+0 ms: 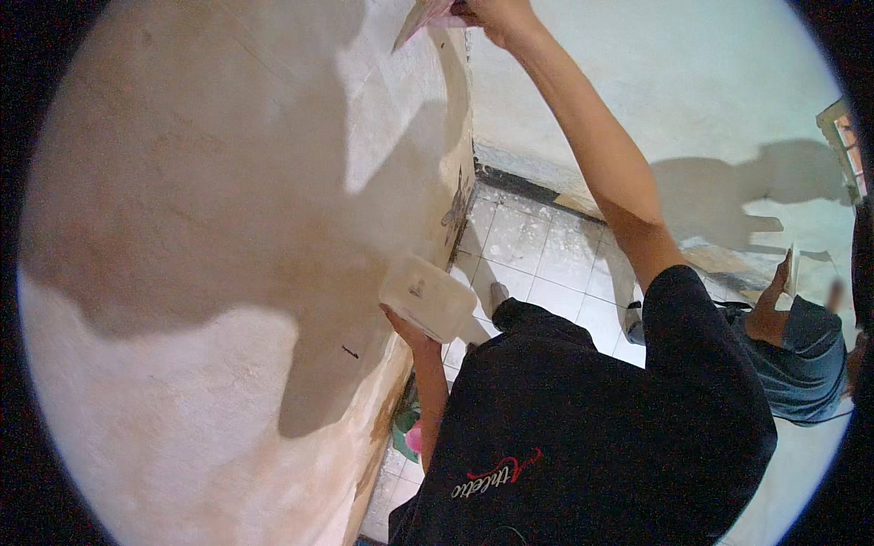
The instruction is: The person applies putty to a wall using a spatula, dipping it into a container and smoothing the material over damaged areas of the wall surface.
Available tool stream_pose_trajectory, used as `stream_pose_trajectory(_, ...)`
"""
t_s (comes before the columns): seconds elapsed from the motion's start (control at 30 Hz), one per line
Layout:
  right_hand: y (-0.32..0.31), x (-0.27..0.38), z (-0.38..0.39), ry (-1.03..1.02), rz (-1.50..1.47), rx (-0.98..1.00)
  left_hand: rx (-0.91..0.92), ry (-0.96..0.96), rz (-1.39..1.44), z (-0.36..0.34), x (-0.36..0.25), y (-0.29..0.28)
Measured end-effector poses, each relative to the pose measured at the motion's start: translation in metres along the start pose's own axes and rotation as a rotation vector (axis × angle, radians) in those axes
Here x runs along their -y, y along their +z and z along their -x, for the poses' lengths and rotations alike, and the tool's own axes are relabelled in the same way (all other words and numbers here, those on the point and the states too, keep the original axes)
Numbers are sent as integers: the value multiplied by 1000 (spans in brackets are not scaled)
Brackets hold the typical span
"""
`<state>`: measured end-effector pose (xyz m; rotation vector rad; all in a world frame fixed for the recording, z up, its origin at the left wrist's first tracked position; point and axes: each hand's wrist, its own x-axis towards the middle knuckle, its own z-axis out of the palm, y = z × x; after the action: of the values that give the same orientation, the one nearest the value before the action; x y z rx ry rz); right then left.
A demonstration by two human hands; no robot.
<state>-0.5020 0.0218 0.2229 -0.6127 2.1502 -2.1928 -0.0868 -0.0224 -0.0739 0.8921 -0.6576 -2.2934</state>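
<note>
Your left hand (403,325) grips a pale rectangular plastic tub (446,298) beside the plastered wall (182,173), seemingly keeping it within reach; your raised right hand (487,13) grips a flat scraper (411,25), angled apparently to suit that surface.

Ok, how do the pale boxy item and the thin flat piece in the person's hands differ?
The pale boxy item has rounded corners and looks thicker; the thin flat piece shows a pointed corner. The boxy item, in the left hand, sits lower; the flat piece, in the right hand, reaches the picture's upper edge. Both are light-coloured.
</note>
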Motion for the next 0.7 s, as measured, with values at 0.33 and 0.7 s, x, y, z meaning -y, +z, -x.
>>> stream_pose_trajectory(0.33,1,-248,188,329,-9,30,-117,45,-36,24,-10,-36)
stream_pose_trajectory(0.7,81,-244,160,270,183,58,-136,81,-111,39,-17,-50)
